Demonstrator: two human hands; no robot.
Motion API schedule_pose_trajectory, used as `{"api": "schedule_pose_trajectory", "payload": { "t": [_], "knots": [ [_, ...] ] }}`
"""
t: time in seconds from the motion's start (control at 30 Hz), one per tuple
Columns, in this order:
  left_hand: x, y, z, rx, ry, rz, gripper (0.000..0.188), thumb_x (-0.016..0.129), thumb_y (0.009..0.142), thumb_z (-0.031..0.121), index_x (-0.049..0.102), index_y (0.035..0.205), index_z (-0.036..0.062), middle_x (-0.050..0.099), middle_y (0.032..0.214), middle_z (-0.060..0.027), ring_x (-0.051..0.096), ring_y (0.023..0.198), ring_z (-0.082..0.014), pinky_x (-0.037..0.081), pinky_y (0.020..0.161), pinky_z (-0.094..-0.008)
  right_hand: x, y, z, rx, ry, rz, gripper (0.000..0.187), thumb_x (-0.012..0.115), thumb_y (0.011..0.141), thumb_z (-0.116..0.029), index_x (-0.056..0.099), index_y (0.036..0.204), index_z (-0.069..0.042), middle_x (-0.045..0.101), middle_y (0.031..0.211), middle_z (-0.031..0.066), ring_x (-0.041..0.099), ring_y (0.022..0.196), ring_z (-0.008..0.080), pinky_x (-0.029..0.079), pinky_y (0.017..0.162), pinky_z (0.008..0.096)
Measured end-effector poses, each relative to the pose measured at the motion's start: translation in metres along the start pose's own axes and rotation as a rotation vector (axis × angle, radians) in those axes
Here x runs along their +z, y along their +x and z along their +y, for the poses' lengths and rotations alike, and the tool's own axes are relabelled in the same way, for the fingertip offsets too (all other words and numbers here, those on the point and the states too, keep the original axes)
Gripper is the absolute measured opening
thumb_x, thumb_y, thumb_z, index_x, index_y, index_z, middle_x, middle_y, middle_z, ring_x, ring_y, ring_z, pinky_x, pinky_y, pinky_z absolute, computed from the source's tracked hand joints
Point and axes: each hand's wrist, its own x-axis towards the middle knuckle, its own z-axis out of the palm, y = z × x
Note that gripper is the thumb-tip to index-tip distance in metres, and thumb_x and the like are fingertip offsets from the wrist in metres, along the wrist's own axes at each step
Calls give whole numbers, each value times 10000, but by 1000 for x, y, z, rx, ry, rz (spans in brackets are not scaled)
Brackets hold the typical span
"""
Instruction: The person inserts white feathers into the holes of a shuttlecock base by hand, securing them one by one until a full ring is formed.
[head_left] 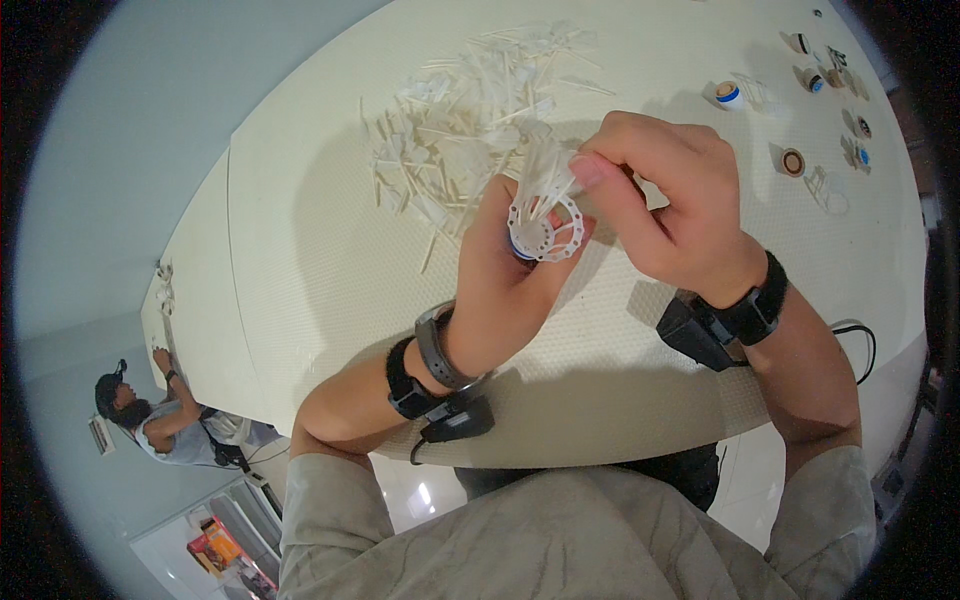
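My left hand (pixel 508 285) is closed around a small white cup-like plastic holder (pixel 535 238) with a blue band at its base and an openwork rim ring dotted with holes. Thin pale sticks with translucent white film (pixel 546 172) stand up out of the holder. At their upper right, my right hand (pixel 672 195) pinches the edge of this film between thumb and forefinger; its other fingers are curled in. Just beyond both hands lies a loose pile of pale sticks with white film pieces (pixel 455 130).
On the right of the white textured table (pixel 360 300) stand a blue-banded white cylinder (pixel 728 95), a brown-topped round piece (pixel 792 162) and a white openwork frame (pixel 826 190). Several similar small parts lie farther right. Another person (pixel 165 425) is at the table's far left end.
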Motion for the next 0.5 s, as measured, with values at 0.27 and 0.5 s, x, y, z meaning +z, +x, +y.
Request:
{"api": "schedule_pose_trajectory", "payload": {
  "t": [0.27,0.5],
  "knots": [
    [-1,0,2,-18,30,-29,288,684,938,48,500,1155,6,629,1022,-42,548,925,-74,478,818,-258,3,-1,2,16,34,4,85,683,893,-64,650,826,-24,593,649,95,557,495,233,413,468,319],
    [1,1,-3,98,54,-12,265,662,952,40,503,1162,15,625,955,-35,553,849,-63,474,737,-239,2,-1,4,77,43,-45,108,679,903,-91,649,825,-24,579,630,87,534,487,201,391,462,307]
  ]
}}
